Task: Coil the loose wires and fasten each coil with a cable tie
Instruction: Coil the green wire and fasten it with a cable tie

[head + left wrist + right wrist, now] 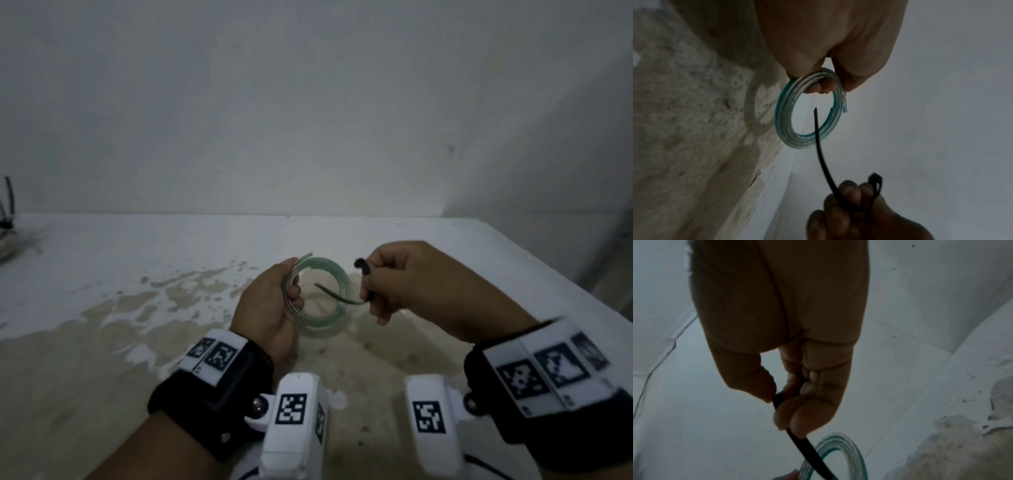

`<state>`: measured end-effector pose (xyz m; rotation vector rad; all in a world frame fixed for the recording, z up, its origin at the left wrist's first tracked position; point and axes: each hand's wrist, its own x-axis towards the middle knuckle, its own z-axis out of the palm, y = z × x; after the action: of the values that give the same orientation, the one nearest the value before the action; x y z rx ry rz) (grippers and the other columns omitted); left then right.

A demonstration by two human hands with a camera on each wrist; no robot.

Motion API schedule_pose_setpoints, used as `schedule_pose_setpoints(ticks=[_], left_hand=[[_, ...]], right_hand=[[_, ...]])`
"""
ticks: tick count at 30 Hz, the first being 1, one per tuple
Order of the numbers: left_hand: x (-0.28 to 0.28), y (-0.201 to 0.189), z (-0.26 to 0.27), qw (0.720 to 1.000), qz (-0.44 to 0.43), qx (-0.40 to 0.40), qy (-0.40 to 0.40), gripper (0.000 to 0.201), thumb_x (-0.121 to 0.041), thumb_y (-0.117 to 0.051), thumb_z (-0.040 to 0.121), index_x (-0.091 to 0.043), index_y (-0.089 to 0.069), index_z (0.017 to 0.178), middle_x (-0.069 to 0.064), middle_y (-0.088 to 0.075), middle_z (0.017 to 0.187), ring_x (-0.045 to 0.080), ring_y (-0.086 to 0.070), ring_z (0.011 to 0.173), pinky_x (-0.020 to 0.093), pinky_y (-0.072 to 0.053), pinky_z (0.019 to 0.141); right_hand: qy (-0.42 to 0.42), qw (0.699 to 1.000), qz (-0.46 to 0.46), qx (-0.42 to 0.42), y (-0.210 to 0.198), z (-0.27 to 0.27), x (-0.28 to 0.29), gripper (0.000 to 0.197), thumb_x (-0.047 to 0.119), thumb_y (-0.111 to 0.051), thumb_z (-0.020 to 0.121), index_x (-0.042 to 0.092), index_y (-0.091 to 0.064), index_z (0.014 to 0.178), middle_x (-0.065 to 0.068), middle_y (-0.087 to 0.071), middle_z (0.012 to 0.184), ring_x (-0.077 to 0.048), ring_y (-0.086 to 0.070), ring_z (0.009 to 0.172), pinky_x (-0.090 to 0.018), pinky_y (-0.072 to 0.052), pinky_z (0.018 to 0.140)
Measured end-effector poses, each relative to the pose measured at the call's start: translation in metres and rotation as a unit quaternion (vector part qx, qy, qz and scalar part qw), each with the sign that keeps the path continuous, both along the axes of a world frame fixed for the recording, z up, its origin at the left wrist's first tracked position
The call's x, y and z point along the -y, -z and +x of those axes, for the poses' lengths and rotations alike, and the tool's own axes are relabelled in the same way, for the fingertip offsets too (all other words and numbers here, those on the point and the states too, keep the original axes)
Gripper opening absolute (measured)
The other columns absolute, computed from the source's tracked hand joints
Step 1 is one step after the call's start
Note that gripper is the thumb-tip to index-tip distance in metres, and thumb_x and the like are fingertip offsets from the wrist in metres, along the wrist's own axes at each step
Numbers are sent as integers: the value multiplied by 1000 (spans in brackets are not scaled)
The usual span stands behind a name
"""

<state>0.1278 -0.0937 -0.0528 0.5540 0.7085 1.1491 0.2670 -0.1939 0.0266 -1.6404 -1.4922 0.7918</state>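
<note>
A coil of clear, green-edged wire (pixel 334 310) hangs above the worn white table (pixel 137 260). My left hand (pixel 270 308) grips its left side, fingers curled through the ring. In the left wrist view the wire coil (pixel 784 120) shows two cut ends near the thumb. My right hand (pixel 404 281) pinches a black cable tie (pixel 337 295) just right of the coil. The tie's thin tail points left through the ring; its head curls above the fingers. In the right wrist view the cable tie (pixel 807 446) runs down past the wire coil (pixel 844 446) from between thumb and fingers.
At the table's far left edge lie more black ties and pale wire (pixel 7 219). A white wall stands close behind the table, and the table's right edge (pixel 561 284) drops off beside my right arm. The near tabletop is bare, worn brown.
</note>
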Motion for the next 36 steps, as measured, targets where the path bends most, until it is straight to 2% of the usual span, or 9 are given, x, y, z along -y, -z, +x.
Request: schedule_pose_setpoints(ticks=[4,7,11,16,20,26,29,31,36], left_hand=[[-4,3,-2,1000,0,-3,-10,16,-13,-57,91,-4,-66,100,2,-45,62,8,-39,45,19,-36,40],[-3,2,-3,1000,4,-12,0,13,-15,-56,92,-6,-65,89,1,-41,56,9,-36,43,19,-35,40],[0,-1,-3,999,11,-19,25,17,-15,-52,93,-8,-55,78,1,-38,56,10,-33,43,22,-32,45],[3,-6,-2,998,43,-34,38,11,-11,-54,93,-6,-62,89,3,-47,66,8,-35,44,19,-33,42],[5,-8,-5,986,119,-118,-1,11,-7,-55,92,-9,-65,95,1,-56,65,10,-34,45,23,-31,45],[7,-5,-8,923,243,-295,-35,30,-13,-61,90,-36,-64,109,2,-60,69,10,-43,51,27,-36,61],[10,-3,-8,882,295,-366,-32,26,-16,-60,90,-26,-69,113,-2,-73,86,3,-63,72,15,-45,68],[10,-3,-8,853,324,-407,-33,25,-18,-59,91,-23,-71,112,-2,-74,94,6,-67,85,5,-45,67],[10,-4,-9,816,356,-454,-43,22,-18,-58,91,-14,-74,106,4,-74,94,9,-65,75,6,-42,60]], right_hand=[[-7,999,-15,48,10,-8,-19,14,10,-59,84,-4,-63,80,-10,-70,65,-20,-68,59,-34,-59,67],[-19,998,18,65,19,-16,-29,9,10,-61,81,2,-63,80,-7,-71,72,-23,-70,73,-47,-56,79],[-14,995,70,68,30,-23,-34,7,16,-62,81,10,-61,79,-11,-68,85,-31,-66,86,-53,-52,80],[-5,993,115,32,37,-21,-35,5,20,-63,81,23,-61,77,-13,-68,85,-34,-65,87,-55,-51,80],[-1,992,127,22,44,-22,-35,11,19,-70,82,20,-61,75,-7,-69,80,-24,-66,79,-34,-52,71],[20,985,163,-48,44,-27,-33,13,10,-68,83,20,-65,91,3,-69,68,-12,-69,66,-28,-55,68],[43,982,174,-54,47,-27,-33,29,10,-67,84,23,-60,108,4,-67,71,-12,-69,64,-34,-57,70],[61,979,193,-14,48,-28,-34,27,8,-66,85,25,-64,106,9,-67,78,-8,-68,65,-34,-58,71],[109,966,234,-6,52,-24,-35,27,8,-61,88,15,-68,113,-1,-70,93,-14,-68,72,-35,-58,73]])
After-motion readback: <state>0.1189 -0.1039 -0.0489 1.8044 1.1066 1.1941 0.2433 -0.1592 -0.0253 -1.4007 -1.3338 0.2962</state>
